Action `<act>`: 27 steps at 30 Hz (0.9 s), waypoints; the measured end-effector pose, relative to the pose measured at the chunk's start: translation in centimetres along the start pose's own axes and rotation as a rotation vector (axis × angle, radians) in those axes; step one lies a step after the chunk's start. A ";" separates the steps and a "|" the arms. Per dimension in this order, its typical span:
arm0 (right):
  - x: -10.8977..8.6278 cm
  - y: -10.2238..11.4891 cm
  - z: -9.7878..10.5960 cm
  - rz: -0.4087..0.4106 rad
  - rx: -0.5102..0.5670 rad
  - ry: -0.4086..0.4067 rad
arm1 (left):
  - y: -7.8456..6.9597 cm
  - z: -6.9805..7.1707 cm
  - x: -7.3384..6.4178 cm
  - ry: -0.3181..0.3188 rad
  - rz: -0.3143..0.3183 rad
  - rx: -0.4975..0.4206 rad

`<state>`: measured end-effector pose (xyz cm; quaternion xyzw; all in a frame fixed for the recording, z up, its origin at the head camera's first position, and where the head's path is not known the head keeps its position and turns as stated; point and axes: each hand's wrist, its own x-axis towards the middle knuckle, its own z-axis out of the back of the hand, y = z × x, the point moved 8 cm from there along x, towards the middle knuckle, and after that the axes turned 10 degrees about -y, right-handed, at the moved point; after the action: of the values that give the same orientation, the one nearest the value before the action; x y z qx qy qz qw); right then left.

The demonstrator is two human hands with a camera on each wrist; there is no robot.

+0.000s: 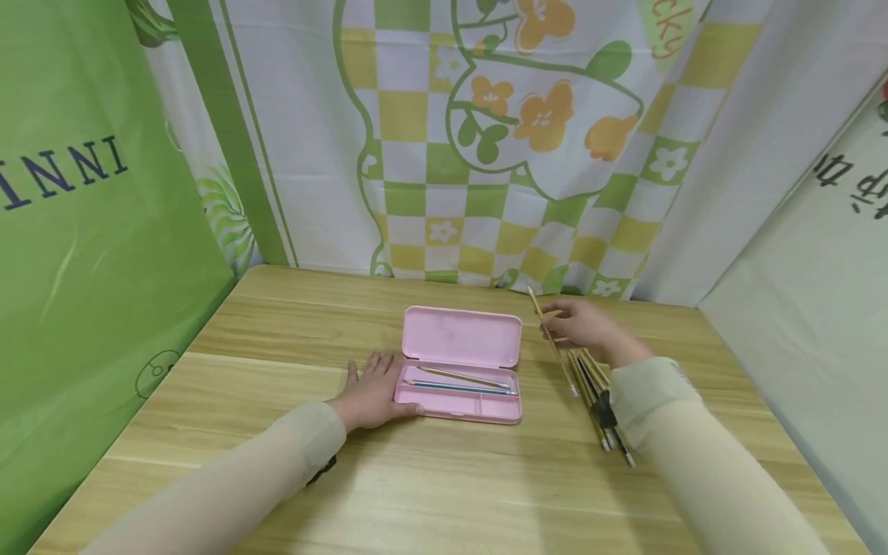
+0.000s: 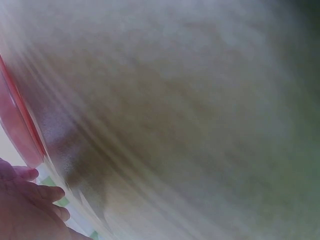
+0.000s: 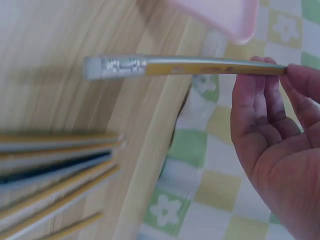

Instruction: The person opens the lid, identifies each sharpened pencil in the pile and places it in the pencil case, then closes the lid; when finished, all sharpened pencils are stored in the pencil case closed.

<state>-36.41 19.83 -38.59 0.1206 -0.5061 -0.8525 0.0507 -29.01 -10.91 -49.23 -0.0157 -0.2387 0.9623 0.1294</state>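
A pink pencil case (image 1: pixel 444 404) lies with its lid raised on the table, a yellow pencil (image 1: pixel 465 377) and a blue pencil (image 1: pixel 461 387) inside it. My left hand (image 1: pixel 375 391) rests at the case's left side, fingers spread and thumb along the front edge; the left wrist view catches only part of that hand (image 2: pixel 30 205). To the right of the case, my right hand (image 1: pixel 579 324) pinches a yellow pencil (image 1: pixel 553 343) between thumb and fingers. In the right wrist view this pencil (image 3: pixel 195 67) shows a white eraser end pointing away from the hand (image 3: pixel 280 135).
Several more pencils (image 1: pixel 590 401), mostly yellow with a dark one among them, lie in a loose bunch under my right wrist. Behind the wooden table (image 1: pixel 444 478) hangs a checked, flowered cloth (image 1: pixel 458 193). A green sheet (image 1: pixel 90 231) covers the left side.
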 end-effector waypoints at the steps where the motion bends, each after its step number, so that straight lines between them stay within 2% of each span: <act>1: 0.0 0.2 -0.4 0.011 -0.001 0.013 | 0.0 0.0 0.0 0.000 -0.001 0.002; 7: 0.3 2.1 -3.1 0.085 -0.073 0.073 | 0.1 -0.1 0.1 -0.003 -0.005 0.017; 14: 1.0 3.1 -6.1 0.114 -0.134 0.103 | -0.3 0.2 -0.2 0.016 -0.004 0.029; 21: 1.4 4.1 -9.4 0.179 -0.288 0.152 | -1.2 1.1 -0.7 0.035 -0.009 0.080; 27: 1.5 5.1 -11.5 0.222 -0.313 0.162 | -1.3 1.2 -0.8 0.020 -0.016 0.097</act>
<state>-35.09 7.31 -39.60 0.1230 -0.3721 -0.8973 0.2032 -28.04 -10.49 -47.61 -0.0172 -0.1906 0.9715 0.1399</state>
